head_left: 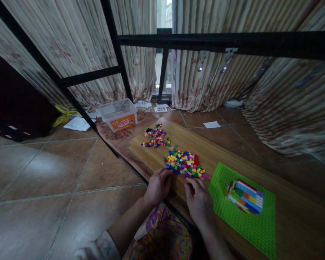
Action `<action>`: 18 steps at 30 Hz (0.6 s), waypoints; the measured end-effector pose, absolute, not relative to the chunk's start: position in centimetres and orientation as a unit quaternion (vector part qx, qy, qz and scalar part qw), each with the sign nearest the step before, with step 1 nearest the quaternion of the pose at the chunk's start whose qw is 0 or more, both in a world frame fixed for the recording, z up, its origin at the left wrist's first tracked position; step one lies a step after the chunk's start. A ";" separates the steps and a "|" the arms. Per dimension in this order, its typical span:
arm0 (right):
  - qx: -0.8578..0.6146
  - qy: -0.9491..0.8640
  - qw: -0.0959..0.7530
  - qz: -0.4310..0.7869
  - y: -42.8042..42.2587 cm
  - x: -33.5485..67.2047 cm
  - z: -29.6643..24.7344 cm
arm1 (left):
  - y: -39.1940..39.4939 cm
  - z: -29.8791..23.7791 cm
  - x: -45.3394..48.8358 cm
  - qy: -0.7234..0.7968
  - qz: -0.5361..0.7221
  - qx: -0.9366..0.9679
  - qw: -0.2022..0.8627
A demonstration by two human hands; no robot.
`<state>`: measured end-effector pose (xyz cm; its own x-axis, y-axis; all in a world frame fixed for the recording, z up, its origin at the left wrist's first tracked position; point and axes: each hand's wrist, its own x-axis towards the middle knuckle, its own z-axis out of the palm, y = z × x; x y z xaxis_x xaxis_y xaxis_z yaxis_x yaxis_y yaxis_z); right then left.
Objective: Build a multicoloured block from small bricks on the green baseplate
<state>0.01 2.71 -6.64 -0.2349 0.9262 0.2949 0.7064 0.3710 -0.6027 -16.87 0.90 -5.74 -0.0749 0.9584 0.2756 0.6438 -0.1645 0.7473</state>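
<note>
Here, the half-curled left hand and right hand are sitting at the near edge of a loose pile of small multicoloured plastic bricks; whether either is gripping one, I cannot tell. The pile is lying on a brown wooden surface, left of a flat green studded baseplate.

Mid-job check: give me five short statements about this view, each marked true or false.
1. The brick model sits on the green baseplate. True.
2. The right hand is nearer the baseplate than the left hand. True.
3. The left hand rests on the baseplate. False: it is by the near edge of the larger brick pile.
4. All loose bricks lie in one pile. False: a smaller brick pile lies farther off.
5. The clear plastic bin bears an orange label. True.
</note>
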 end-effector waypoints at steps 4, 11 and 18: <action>-0.530 -0.752 0.354 0.168 2.9 0.5 -7.2 | 1.5 -5.7 -17.4 0.633 0.426 0.615 0.201; -0.534 -0.739 0.383 0.146 2.5 0.4 -7.6 | 2.9 -5.8 -17.5 0.701 0.410 0.557 0.173; -0.528 -0.746 0.378 0.147 2.5 0.3 -7.8 | 4.2 -5.1 -17.0 0.731 0.340 0.564 0.179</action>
<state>0.30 2.51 -7.78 -0.1555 0.8989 0.4096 0.6769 0.3989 -0.6186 -17.00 4.18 -5.14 -0.2990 0.9464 0.1218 0.7032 0.1322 0.6986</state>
